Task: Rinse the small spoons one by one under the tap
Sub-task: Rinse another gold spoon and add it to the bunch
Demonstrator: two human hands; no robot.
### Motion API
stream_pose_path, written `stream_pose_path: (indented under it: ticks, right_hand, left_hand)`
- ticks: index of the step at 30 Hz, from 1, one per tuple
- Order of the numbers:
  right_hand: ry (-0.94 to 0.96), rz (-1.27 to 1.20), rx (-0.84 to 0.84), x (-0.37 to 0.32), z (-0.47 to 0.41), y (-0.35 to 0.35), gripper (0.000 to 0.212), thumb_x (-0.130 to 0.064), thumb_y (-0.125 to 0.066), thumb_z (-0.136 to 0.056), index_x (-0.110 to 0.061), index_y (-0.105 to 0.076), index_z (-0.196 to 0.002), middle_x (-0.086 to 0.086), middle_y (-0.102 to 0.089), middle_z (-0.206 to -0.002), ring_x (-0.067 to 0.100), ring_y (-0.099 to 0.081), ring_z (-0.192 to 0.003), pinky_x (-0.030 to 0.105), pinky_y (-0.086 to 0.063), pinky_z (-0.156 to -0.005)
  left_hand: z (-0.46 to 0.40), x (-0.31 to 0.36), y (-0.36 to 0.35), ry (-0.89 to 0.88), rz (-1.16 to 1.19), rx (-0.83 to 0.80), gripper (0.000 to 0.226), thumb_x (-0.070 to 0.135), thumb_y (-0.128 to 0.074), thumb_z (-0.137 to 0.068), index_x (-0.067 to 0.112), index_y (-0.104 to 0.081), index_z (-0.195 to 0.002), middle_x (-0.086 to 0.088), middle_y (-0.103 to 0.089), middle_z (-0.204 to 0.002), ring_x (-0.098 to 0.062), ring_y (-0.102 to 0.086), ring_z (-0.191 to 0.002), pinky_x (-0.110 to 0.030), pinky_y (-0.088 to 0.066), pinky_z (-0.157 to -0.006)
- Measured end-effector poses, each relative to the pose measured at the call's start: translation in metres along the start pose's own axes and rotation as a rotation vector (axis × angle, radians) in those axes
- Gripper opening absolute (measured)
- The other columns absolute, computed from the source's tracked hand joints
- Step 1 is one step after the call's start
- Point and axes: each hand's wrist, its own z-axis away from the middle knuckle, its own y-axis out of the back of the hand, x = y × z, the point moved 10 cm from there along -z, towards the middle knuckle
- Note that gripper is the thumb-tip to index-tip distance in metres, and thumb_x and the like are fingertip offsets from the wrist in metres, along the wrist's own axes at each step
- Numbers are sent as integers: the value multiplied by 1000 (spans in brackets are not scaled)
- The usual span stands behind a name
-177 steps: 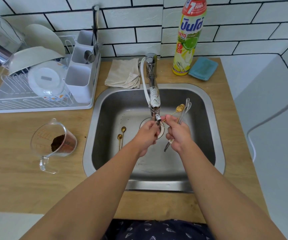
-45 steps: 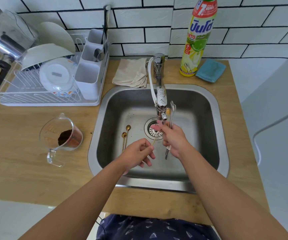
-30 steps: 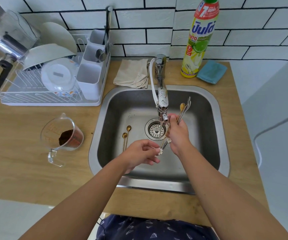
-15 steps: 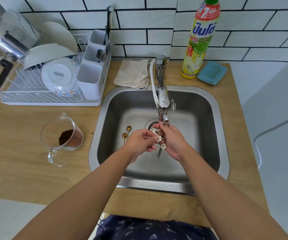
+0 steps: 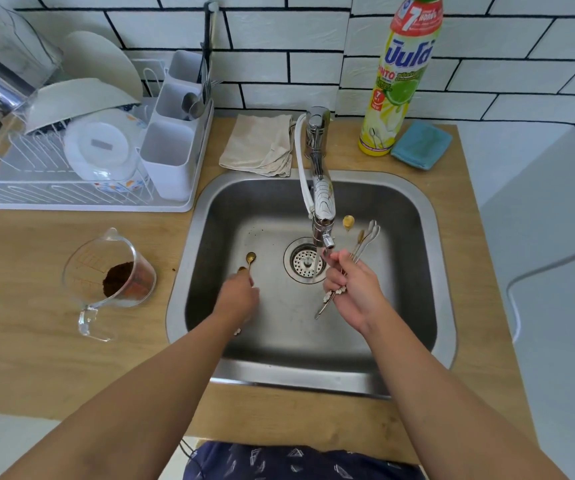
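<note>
Head view: right hand (image 5: 351, 289) is closed round a bunch of small spoons (image 5: 362, 240), bowls fanning up past its fingers, just right of the tap (image 5: 322, 206) w/ water running beside it. Left hand (image 5: 239, 299) is down on the sink (image 5: 428, 237) floor, fingers curled over two gold spoons (image 5: 250, 258) lying just ahead of it; can't tell if they're gripped.

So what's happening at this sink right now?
A person is rinsing small spoons at a steel sink. The right hand holds a bunch of spoons fanned up beside the tap, where a thin stream of water runs down toward the drain. The left hand reaches down to the two gold spoons lying on the sink floor; whether it has gripped one yet is unclear. On the counter sit a dish rack, a cloth, a detergent bottle and a measuring jug.
</note>
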Motion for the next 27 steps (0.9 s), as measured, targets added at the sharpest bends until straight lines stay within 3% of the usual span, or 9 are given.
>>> stream_pose_path:
  ticks: [4, 7, 13, 16, 19, 23, 27]
  right_hand:
    - [-59, -56, -20, 7, 0, -5, 26, -15, -44, -108, -11, -61, -89, 13, -69, -96, 4, -28, -36, 17, -26, -38]
    - [-60, -45, -28, 6, -1, -6, 25, -22, -46, -108, -13, -61, -89, 13, -68, -92, 4, -25, -34, 17, -23, -36]
    - [-53, -16, -8, 8, -4, 2, 29, -30, -50, -107, -16, -63, -85, 7, -73, -76, 4, -23, -33, 18, -22, -36]
    - [-62, -7, -6, 11, -8, 6, 30, -31, -52, -106, -16, -65, -83, 6, -74, -76, 4, -23, -32, 18, -23, -35]
    - [-32, 100, 39, 8, -13, 15, 27, -29, -53, -107, -15, -65, -88, 8, -76, -80, 5, -23, -33, 18, -23, -35]
    - [17, 346, 171, 6, -14, 31, 15, -24, -64, -102, -11, -67, -107, 6, -78, -90, 5, -24, -38, 19, -21, -38]
    - [8, 522, 197, 13, -14, 24, 32, -24, -77, -93, -14, -69, -123, 8, -60, -91, 7, -25, -43, 20, -22, -39]
  left_hand:
    - [-8, -12, -13, 19, -217, 1, 34, 18, -43, -104, 5, -47, -135, -16, -57, -117, -24, -62, -96, -32, -55, -81]
    - [-10, -16, -21, 38, -266, 6, 42, 15, -40, -105, 7, -38, -145, -18, -55, -122, -30, -63, -104, -37, -55, -85]
    - [-14, -21, -21, 116, -211, 6, 27, 12, -47, -101, 5, -54, -126, -13, -55, -100, -25, -60, -87, -33, -54, -71]
    - [-11, -19, -17, 134, -157, -19, 25, 12, -49, -100, 1, -58, -120, -18, -62, -109, -30, -64, -93, -33, -50, -70]
    - [-2, -7, -13, 102, 45, -22, 18, 21, -54, -99, 6, -62, -107, -14, -65, -105, -25, -63, -88, -34, -53, -73]
    - [27, 18, -24, 118, 640, -155, 6, 15, -58, -95, 10, -61, -93, -12, -63, -97, -18, -69, -73, -38, -62, -76]
    - [49, 45, -28, 43, 756, -275, 6, 17, -57, -97, 12, -60, -96, -11, -62, -94, -16, -70, -70, -29, -61, -67]
